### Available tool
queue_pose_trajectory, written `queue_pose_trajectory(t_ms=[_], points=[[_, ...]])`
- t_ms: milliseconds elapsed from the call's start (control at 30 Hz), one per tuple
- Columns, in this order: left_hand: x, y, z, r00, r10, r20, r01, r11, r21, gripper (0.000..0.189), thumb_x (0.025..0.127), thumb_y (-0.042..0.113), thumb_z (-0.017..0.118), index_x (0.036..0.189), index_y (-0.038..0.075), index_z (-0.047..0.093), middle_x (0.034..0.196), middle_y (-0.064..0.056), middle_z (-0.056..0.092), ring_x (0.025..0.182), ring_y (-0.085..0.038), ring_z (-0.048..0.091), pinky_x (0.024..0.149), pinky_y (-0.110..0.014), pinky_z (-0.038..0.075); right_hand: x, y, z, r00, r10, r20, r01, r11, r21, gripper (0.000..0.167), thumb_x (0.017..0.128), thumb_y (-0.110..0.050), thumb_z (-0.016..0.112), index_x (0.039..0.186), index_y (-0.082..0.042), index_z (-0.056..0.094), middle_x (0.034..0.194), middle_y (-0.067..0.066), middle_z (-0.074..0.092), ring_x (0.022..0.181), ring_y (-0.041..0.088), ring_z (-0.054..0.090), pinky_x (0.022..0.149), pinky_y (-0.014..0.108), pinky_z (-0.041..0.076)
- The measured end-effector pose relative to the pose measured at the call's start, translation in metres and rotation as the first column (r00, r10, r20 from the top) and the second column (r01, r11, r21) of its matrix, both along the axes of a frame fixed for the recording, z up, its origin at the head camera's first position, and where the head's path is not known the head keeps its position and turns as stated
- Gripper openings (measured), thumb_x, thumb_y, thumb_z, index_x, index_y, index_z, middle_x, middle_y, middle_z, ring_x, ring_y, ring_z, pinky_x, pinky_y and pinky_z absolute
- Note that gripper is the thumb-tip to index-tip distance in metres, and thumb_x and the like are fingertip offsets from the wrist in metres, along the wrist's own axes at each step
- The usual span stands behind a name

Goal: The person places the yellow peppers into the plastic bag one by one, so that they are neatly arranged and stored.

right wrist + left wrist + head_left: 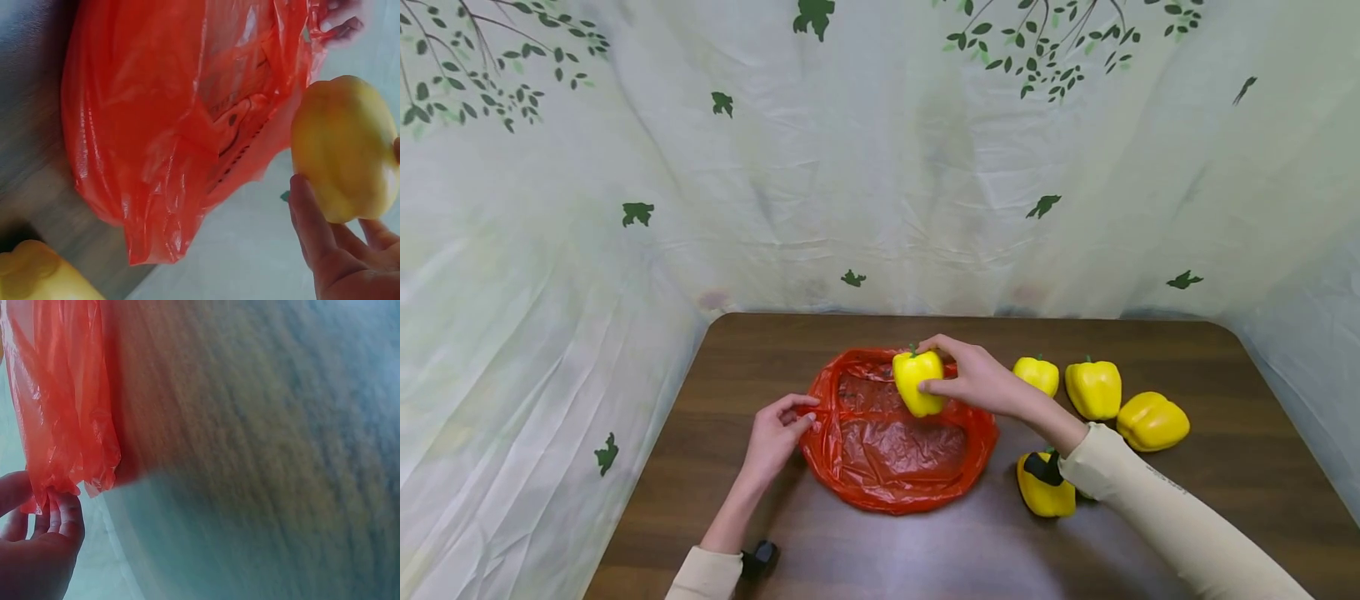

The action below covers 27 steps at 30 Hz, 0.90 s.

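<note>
The right hand [970, 382], near the centre of the head view, grips a yellow pepper [916, 385] between thumb and fingers, holding it upright with the stem on top, over the far part of a red plastic bag's mouth. The left hand [777, 431], left of centre, pinches the left edge of that bag [898, 502], which stands on the table with its mouth spread wide. Right of the bag, three more peppers sit in the middle right of the frame: one [1036, 377] just beyond the right hand, another [1093, 390], and a third [1153, 422] on its side. Nearer the lower right, a further pepper [1045, 493] lies partly hidden by a black wrist camera [1042, 468]. A leaf-printed sheet [880, 167] hangs behind the brown table [850, 558].
</note>
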State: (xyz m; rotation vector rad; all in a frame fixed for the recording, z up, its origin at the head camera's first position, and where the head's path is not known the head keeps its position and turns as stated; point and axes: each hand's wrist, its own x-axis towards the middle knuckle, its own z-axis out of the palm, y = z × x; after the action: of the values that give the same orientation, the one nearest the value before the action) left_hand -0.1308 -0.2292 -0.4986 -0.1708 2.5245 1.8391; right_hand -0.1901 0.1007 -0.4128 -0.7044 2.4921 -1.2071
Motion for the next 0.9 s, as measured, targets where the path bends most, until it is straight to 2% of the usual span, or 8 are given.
queue_pose_trajectory(t_ms=[200,400,733,900], points=[[0.002,-0.002,0.0,1.0,-0.006,-0.008,0.006,1.0,0.002,0.018,0.092,-0.005,0.063,0.107,0.002,0.07,0.085,-0.018,0.065,0.068,-0.021,0.062,0.056,-0.029,0.054,-0.009,-0.012,-0.003,0.999,0.02,0.026,-0.019,1.0,-0.019,0.048,0.088,-0.035,0.073,0.129,-0.02,0.055,0.112,0.001,0.062,0.096,0.024,0.059,0.077,0.034,0.053],[0.001,-0.001,-0.001,0.999,-0.039,-0.025,0.039,0.999,-0.008,0.021,0.092,-0.003,0.063,0.111,0.003,0.071,0.09,-0.018,0.066,0.066,-0.022,0.057,0.056,-0.029,0.053,-0.018,-0.024,-0.011,0.997,0.059,0.047,-0.058,0.998,-0.014,0.045,0.087,-0.033,0.073,0.127,-0.019,0.057,0.113,0.0,0.061,0.096,0.022,0.058,0.08,0.033,0.054],[0.004,-0.001,-0.005,0.998,-0.056,-0.036,0.054,0.997,-0.049,0.022,0.09,-0.006,0.063,0.107,0.004,0.073,0.096,-0.015,0.068,0.074,-0.024,0.062,0.064,-0.027,0.056,-0.03,-0.053,-0.024,0.983,0.183,0.022,-0.184,0.981,0.055,0.048,0.09,-0.033,0.072,0.131,-0.014,0.059,0.113,0.0,0.063,0.094,0.018,0.058,0.079,0.029,0.052],[0.001,-0.001,-0.005,0.997,-0.076,-0.027,0.073,0.994,-0.083,0.024,0.09,-0.006,0.063,0.107,0.008,0.073,0.097,-0.011,0.068,0.075,-0.024,0.064,0.067,-0.029,0.057,-0.035,-0.061,-0.029,0.979,0.204,-0.002,-0.203,0.976,0.083,0.049,0.089,-0.035,0.074,0.131,-0.015,0.06,0.113,-0.002,0.064,0.094,0.015,0.057,0.081,0.029,0.051]])
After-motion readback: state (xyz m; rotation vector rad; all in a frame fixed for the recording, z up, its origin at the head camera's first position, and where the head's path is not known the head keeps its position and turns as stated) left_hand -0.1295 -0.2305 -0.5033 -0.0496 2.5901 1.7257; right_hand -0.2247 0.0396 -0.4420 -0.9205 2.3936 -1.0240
